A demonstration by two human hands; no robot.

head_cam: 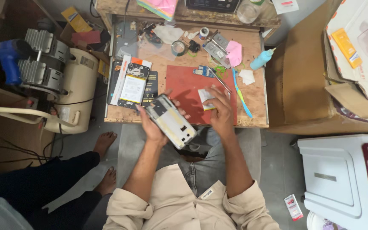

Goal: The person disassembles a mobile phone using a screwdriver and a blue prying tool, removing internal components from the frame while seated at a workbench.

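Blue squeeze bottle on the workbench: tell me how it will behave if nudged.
The blue squeeze bottle lies on its side, so it would probably roll. It looks like thin plastic, likely light and squashy. Its narrow nozzle would probably steer the roll in a curve.

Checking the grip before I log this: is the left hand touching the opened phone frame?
Touching. The head view shows the left hand wrapped under the opened phone frame, with fingers showing at both of its edges and holding it above the lap.

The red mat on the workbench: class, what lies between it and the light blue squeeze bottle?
In the head view, between the red mat and the light blue squeeze bottle lie a blue toothbrush and a small white wipe on bare wood.
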